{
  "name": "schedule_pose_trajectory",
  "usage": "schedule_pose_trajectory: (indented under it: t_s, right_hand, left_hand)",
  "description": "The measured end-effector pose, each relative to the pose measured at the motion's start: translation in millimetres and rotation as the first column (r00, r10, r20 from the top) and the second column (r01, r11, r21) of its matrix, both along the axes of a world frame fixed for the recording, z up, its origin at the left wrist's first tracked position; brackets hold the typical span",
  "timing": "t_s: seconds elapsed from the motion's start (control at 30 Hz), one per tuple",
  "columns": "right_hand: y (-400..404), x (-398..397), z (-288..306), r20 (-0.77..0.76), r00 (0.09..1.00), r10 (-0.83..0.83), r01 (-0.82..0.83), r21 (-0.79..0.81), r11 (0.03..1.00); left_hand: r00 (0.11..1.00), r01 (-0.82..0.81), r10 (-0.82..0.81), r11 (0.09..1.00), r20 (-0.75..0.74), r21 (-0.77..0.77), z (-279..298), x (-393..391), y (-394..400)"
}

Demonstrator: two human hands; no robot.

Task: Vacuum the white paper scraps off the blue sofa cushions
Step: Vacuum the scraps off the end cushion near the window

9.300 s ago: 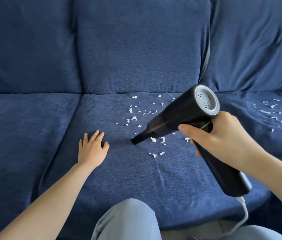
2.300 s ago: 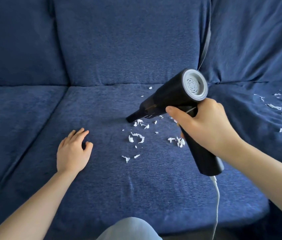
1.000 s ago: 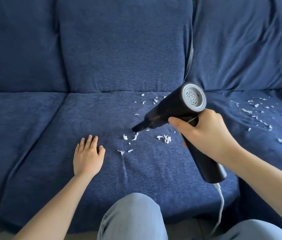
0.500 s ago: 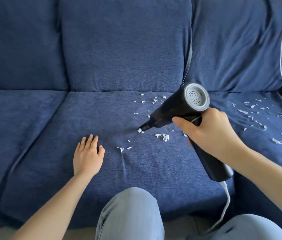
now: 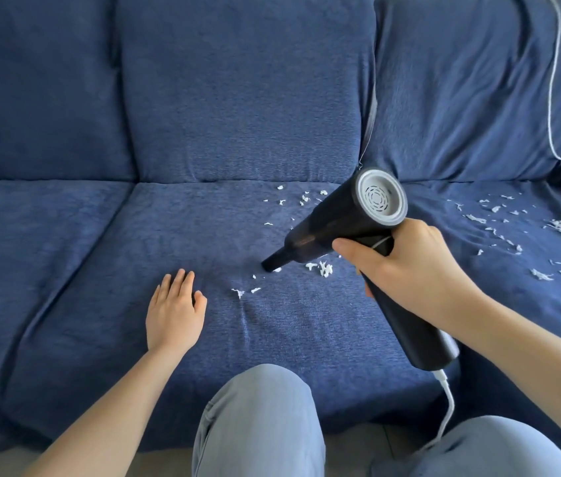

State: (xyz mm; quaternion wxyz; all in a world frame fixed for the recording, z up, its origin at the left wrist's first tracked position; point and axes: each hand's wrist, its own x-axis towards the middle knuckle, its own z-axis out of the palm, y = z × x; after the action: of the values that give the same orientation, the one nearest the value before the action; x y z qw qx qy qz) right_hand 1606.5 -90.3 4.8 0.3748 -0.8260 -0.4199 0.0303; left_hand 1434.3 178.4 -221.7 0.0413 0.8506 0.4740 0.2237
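My right hand [image 5: 406, 266] grips the handle of a black handheld vacuum [image 5: 337, 218] with a grey rear vent. Its narrow nozzle [image 5: 270, 265] points down-left and touches the middle seat cushion [image 5: 203, 242] of the blue sofa. White paper scraps [image 5: 320, 267] lie just right of the nozzle, two more [image 5: 244, 291] sit below it, and a loose group [image 5: 301, 198] lies near the backrest. My left hand [image 5: 174, 311] rests flat on the same cushion, fingers straight, left of the scraps. Many scraps [image 5: 513, 232] cover the right seat cushion.
A white cord [image 5: 446, 407] runs from the vacuum's handle down past the sofa's front edge. Another white cable [image 5: 552, 98] hangs over the right back cushion. My knees in light blue trousers [image 5: 258, 421] press against the sofa front. The left seat cushion [image 5: 31, 242] shows no scraps.
The nozzle has slid down and left over the middle cushion. The scraps that lay by its tip are gone. My left hand has stayed flat in place.
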Motion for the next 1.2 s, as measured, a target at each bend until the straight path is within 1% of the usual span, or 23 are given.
schedule_pose_trajectory:
  t_s: [0.23, 0.4, 0.53, 0.6, 0.77, 0.97, 1.1, 1.2]
  right_hand:
    - [-5.2, -13.3, 4.6, -0.075, 0.996, 0.049, -0.050, -0.017, 0.999]
    - [-11.5, -13.9, 5.8, -0.067, 0.997, 0.041, -0.042, -0.017, 0.999]
    - [-19.0, -11.4, 8.4, -0.016, 1.000, 0.006, -0.006, -0.020, 1.000]
    - [-23.6, -10.7, 9.6, -0.026, 1.000, 0.007, -0.008, -0.016, 1.000]
    - [-25.0, -17.5, 10.1, -0.113, 0.992, 0.063, -0.064, 0.003, 0.998]
    - [-17.4, -25.3, 3.1, -0.099, 0.989, 0.108, -0.110, -0.013, 0.994]
    - [-17.7, -16.4, 1.6, -0.082, 0.994, 0.079, -0.081, -0.026, 0.996]
    - [-12.0, -3.4, -0.6, -0.088, 0.995, 0.048, -0.048, 0.008, 0.999]
  left_hand:
    - [1.000, 0.009, -0.009, 1.000, 0.011, 0.017, -2.5, -1.7, -1.8]
    - [1.000, 0.013, -0.013, 1.000, 0.005, 0.016, -1.7, -3.4, -3.0]
    - [1.000, 0.013, -0.013, 1.000, 0.001, 0.003, 0.1, -3.3, -5.8]
    - [1.000, 0.016, -0.016, 1.000, -0.003, 0.004, 0.5, -3.4, -6.4]
    - [1.000, 0.020, -0.020, 1.000, -0.018, 0.010, 2.1, -4.0, -6.9]
    - [0.998, 0.016, -0.017, 1.000, -0.054, -0.019, 4.9, -3.8, -7.3]
    - [0.996, 0.013, -0.016, 0.999, -0.093, -0.039, 8.0, -2.3, -5.9]
    - [0.993, 0.035, -0.041, 0.998, -0.111, -0.051, 10.5, 0.0, -3.4]
